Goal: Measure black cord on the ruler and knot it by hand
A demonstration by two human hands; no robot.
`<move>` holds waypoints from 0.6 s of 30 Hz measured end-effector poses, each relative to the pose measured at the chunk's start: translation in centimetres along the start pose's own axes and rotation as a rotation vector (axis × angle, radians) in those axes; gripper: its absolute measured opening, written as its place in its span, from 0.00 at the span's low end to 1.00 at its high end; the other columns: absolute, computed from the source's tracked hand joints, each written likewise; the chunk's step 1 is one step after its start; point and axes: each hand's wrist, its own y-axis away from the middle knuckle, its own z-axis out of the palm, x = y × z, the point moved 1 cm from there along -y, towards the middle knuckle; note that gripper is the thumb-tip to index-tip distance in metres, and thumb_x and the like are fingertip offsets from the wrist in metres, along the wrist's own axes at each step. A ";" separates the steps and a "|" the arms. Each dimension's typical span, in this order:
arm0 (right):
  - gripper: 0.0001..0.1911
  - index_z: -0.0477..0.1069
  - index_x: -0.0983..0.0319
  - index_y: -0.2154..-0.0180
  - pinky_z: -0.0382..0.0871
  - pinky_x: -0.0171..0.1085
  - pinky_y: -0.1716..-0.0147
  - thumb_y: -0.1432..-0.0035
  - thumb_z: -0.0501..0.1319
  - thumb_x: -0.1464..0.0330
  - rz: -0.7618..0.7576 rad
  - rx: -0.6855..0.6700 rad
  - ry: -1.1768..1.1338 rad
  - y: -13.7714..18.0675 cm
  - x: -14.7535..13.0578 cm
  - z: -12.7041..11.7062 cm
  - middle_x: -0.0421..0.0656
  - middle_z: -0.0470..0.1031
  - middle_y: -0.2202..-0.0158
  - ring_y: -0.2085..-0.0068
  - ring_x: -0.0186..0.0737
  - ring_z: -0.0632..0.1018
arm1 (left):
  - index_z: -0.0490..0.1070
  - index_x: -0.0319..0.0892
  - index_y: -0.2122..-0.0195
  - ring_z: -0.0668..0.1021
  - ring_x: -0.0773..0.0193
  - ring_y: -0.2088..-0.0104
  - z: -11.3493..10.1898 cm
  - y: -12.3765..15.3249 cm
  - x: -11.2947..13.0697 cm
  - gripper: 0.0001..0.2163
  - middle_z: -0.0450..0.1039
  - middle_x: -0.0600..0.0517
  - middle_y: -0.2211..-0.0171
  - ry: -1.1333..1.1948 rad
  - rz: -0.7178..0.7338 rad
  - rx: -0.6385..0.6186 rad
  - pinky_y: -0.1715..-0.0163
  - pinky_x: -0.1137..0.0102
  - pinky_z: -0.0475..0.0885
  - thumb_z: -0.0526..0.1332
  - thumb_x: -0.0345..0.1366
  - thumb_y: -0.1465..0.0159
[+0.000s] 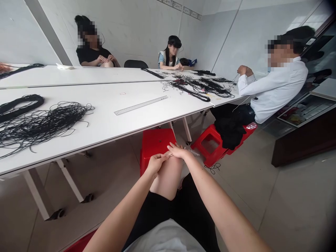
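Both my hands meet above my raised knee, in front of the white table (110, 115). My left hand (156, 163) is closed in a pinch on a thin cord (170, 155) that runs across to my right hand (177, 151). My right hand's fingers are curled over the cord's other end, and a small pale piece sticks out past them toward the right. A loose heap of black cords (39, 124) lies on the table to my left, beside a coiled black bundle (18, 105).
A metal ruler (141, 105) lies mid-table. More black cords (199, 85) spread at the far end. Two red stools (154, 145) stand under the table. A person in a white shirt (275, 87) sits at right; two others sit at the far wall.
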 end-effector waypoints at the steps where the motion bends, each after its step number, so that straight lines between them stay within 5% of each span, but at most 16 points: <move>1: 0.36 0.34 0.49 0.34 0.30 0.58 0.39 0.39 0.37 0.44 0.004 0.003 -0.002 0.0 0.0 0.0 0.38 0.28 0.31 0.33 0.54 0.33 | 0.71 0.40 0.78 0.55 0.75 0.84 0.0 0.0 0.0 0.09 0.56 0.61 0.87 0.003 -0.002 -0.001 0.81 0.74 0.51 0.68 0.39 0.51; 18: 0.38 0.33 0.48 0.34 0.32 0.58 0.39 0.41 0.35 0.42 0.040 0.030 0.008 -0.4 -0.1 0.0 0.38 0.28 0.31 0.33 0.54 0.32 | 0.71 0.40 0.78 0.60 0.73 0.82 -0.1 -0.6 -0.3 0.10 0.60 0.58 0.85 0.030 -0.004 0.010 0.80 0.74 0.54 0.68 0.41 0.51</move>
